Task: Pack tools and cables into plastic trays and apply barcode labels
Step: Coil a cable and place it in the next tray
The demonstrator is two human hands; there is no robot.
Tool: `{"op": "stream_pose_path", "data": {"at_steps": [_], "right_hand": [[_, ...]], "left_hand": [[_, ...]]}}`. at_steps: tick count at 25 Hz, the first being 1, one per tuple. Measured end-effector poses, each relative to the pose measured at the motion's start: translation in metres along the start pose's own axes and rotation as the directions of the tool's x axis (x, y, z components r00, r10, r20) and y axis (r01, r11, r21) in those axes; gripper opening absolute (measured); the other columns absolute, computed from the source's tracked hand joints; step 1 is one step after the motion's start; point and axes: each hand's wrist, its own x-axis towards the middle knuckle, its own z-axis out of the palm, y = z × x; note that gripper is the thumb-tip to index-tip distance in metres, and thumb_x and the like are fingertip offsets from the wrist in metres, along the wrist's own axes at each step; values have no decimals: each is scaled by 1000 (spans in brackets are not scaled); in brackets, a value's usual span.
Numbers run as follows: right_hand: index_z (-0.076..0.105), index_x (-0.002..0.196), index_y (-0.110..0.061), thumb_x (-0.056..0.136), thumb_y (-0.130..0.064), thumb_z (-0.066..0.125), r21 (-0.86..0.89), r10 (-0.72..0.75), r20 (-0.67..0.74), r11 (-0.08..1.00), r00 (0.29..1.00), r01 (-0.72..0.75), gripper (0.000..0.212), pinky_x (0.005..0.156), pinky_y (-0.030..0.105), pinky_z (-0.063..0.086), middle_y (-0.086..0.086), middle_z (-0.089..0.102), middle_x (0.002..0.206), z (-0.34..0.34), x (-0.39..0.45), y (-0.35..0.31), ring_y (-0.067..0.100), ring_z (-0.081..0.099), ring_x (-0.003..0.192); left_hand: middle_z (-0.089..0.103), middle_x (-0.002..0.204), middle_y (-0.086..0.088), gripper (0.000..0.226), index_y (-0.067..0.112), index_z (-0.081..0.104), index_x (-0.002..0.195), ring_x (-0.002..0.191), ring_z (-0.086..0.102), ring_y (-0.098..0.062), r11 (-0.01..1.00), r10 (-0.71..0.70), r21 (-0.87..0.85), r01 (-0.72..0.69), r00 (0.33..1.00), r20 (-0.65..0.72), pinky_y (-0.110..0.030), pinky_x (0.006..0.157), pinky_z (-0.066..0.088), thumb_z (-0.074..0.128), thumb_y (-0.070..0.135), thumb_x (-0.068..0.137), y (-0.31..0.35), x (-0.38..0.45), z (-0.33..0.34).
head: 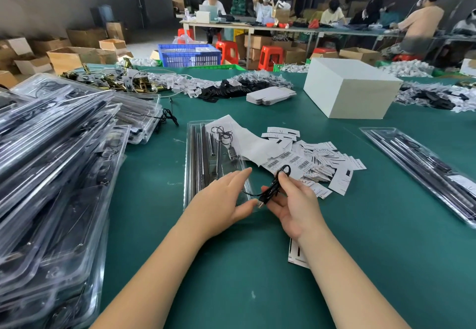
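- Looking across a green table (231,264) in a busy workshop, cartons and red stools lining the far side.
- Pinching a bundled black cable (277,185) in the right hand (293,205), just beside the near end of the open clear tray (188,174).
- Hovering the left hand (224,200) over that tray's near end, fingers straight and relaxed, gripping nothing.
- Lying in the tray already: long dark rods and a thin cable.
- Crowding the right of the tray: a loose heap of barcode labels (304,160), print too small for reading.
- Stacking high on the left: filled trays (51,174).
- Sitting further off: one white box (350,89), one more packed tray (422,169) at the right.
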Motion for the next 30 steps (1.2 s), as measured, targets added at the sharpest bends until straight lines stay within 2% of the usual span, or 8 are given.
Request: {"op": "stream_pose_path", "data": {"at_steps": [6, 10, 13, 15, 18, 20, 26, 30], "right_hand": [[57, 75, -7, 96, -16, 59, -237, -49, -45, 971, 998, 37, 22, 53, 32, 57, 7, 60, 65, 22, 9, 11, 23, 66, 65], [51, 63, -9, 92, -20, 59, -549, -208, -67, 824, 976, 138, 32, 74, 51, 57, 13, 52, 65, 38, 21, 5, 24, 52, 68], [36, 54, -13, 92, -21, 56, -775, -489, -1, 551, 872, 309, 43, 55, 35, 39, 2, 38, 51, 50, 22, -8, 24, 37, 58], [38, 57, -12, 93, -21, 55, -809, -645, 59, 416, 762, 414, 41, 48, 23, 25, 0, 38, 51, 50, 20, -14, 21, 32, 54], [43, 64, -14, 95, -20, 55, -794, -778, 120, 297, 616, 530, 34, 51, 15, 29, 3, 47, 62, 45, 13, -20, 17, 35, 58], [43, 67, -16, 95, -18, 56, -799, -807, 176, 217, 563, 561, 30, 54, 20, 27, 4, 49, 67, 43, 10, -24, 16, 36, 62], [46, 70, -17, 95, -17, 55, -817, -625, 389, 107, 677, 567, 27, 58, 26, 19, 1, 47, 69, 48, 12, 2, 17, 38, 67], [48, 67, -16, 94, -19, 57, -829, -578, 333, 198, 745, 524, 29, 58, 29, 20, -1, 48, 63, 45, 18, 11, 18, 39, 64]], "left_hand": [[48, 142, 1, 64, 21, 29, 146, 127, 46, -17, 977, -117, -186, 104, 992, -58, -27, 96, 36, 50, 48, 92, -5, -5, 2], [55, 135, 2, 72, 28, 21, 147, 114, 52, -15, 963, -153, -232, 135, 986, -60, -21, 80, 34, 44, 53, 84, -3, -6, 3], [47, 142, 10, 75, 33, 17, 147, 119, 48, -9, 947, -192, -274, 167, 979, -67, -17, 80, 30, 34, 60, 79, -2, -8, 2], [47, 141, 13, 74, 39, 13, 145, 116, 46, -1, 935, -212, -305, 183, 975, -67, -20, 81, 31, 30, 63, 77, -2, -8, 1], [47, 140, 13, 74, 42, 12, 144, 117, 45, 1, 919, -240, -338, 204, 968, -68, -23, 82, 33, 31, 63, 76, -2, -8, 1], [46, 140, 13, 75, 39, 13, 145, 121, 44, -2, 915, -246, -346, 206, 966, -75, -23, 84, 33, 31, 62, 76, -3, -8, 1], [50, 135, 11, 72, 43, 12, 142, 120, 45, -1, 914, -251, -347, 210, 965, -78, -22, 80, 32, 30, 59, 74, 1, -8, 0], [48, 140, 8, 73, 44, 11, 141, 117, 49, -5, 914, -256, -341, 222, 965, -57, -23, 79, 31, 29, 61, 72, 1, -8, 0]]}}
